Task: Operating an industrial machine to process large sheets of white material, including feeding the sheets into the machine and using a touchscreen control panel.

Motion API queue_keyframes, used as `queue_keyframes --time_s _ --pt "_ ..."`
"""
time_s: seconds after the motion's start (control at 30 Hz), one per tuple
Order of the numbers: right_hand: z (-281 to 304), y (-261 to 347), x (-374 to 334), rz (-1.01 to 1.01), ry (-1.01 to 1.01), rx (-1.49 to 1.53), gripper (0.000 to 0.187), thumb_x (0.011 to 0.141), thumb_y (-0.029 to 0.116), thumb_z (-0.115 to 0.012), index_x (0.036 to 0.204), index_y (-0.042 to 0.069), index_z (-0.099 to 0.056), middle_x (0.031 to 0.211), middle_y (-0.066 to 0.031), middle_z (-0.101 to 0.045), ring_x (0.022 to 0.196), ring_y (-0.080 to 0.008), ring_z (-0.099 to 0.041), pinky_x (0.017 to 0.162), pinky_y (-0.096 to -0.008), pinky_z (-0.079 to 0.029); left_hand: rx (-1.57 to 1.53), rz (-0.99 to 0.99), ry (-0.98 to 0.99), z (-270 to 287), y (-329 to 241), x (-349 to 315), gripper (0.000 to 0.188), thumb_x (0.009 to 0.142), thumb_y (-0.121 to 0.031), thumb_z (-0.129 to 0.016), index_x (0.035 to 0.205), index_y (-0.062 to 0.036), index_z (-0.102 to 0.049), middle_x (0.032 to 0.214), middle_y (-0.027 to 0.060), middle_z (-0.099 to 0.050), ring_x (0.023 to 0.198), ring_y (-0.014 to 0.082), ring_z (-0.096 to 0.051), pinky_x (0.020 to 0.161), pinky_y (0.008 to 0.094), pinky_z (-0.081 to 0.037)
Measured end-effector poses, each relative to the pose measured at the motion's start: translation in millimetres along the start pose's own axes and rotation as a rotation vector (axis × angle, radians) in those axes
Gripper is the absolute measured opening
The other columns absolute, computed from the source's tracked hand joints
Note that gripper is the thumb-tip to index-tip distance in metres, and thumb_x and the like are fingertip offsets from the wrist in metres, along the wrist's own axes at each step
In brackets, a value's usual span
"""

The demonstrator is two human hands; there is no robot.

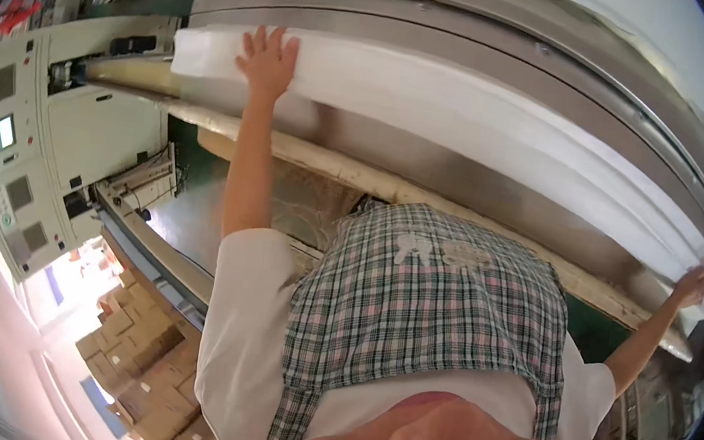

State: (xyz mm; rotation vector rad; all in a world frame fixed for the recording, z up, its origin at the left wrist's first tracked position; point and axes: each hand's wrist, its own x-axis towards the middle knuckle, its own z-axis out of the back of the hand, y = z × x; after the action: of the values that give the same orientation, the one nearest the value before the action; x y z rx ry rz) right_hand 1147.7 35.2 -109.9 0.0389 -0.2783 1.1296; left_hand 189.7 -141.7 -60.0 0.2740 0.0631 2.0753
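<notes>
Sheet (474, 120) of white material, long axis running along the metal machine bed (449, 45), left hand (268, 62) flat on one end, right hand (690, 287) touching the other, hands far apart.

Cream control cabinet (38, 149) at left, cardboard boxes (137, 370) stacked on floor, bright daylight beside them.
</notes>
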Motion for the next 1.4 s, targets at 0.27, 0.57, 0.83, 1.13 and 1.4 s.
queue_keyframes --time_s 0.27,0.57,0.83,1.13,1.4 --pt "85 26 6 0.467 -0.176 0.331 0.036 0.088 0.029 -0.048 0.116 0.007 -0.053 0.113 -0.0147 -0.055 0.107 -0.0261 -0.052 0.088 -0.0362 -0.042 -0.69 -0.01 -0.315 39 52 -12 0.031 0.084 -0.026 -0.054 0.108 -0.0062 -0.055 0.112 0.0122 -0.056 0.104 0.0268 -0.052 0.086 0.0319 -0.041" --pt "266 475 -278 1.205 0.669 1.063 0.045 0.067 0.002 -0.064 0.109 0.003 -0.051 0.106 -0.0141 -0.051 0.1 -0.0257 -0.05 0.082 -0.0335 -0.041 -1.04 -0.642 0.114 103 -54 -93 0.021 0.075 -0.009 -0.061 0.096 -0.0066 -0.059 0.099 0.009 -0.06 0.096 0.0255 -0.056 0.085 0.037 -0.043" --pt "298 545 -333 1.271 0.409 0.749 0.024 0.062 -0.001 -0.061 0.084 0.004 -0.053 0.087 -0.0096 -0.053 0.08 -0.0292 -0.053 0.063 -0.0338 -0.046 -0.923 -0.752 0.063 58 -18 -70 0.029 0.076 -0.021 -0.062 0.101 -0.0072 -0.057 0.105 0.0105 -0.058 0.1 0.0295 -0.051 0.086 0.0445 -0.039" --pt "287 558 -372 1.102 0.199 0.79 0.026 0.062 -0.005 -0.06 0.086 0.004 -0.054 0.095 -0.0088 -0.054 0.084 -0.0301 -0.051 0.069 -0.0368 -0.045 -0.226 -0.185 0.336 -29 221 46 0.038 0.083 -0.031 -0.044 0.11 -0.0064 -0.054 0.115 0.0162 -0.052 0.106 0.0336 -0.047 0.088 0.0463 -0.036" --pt "282 561 -385 1.022 0.181 0.757 0.027 0.064 -0.004 -0.06 0.089 0.003 -0.055 0.096 -0.0105 -0.054 0.088 -0.0305 -0.051 0.074 -0.0376 -0.043 -0.53 0.059 -0.082 8 314 86 0.027 0.075 -0.027 -0.063 0.093 -0.0057 -0.061 0.1 0.0132 -0.058 0.097 0.0293 -0.052 0.083 0.0389 -0.041"
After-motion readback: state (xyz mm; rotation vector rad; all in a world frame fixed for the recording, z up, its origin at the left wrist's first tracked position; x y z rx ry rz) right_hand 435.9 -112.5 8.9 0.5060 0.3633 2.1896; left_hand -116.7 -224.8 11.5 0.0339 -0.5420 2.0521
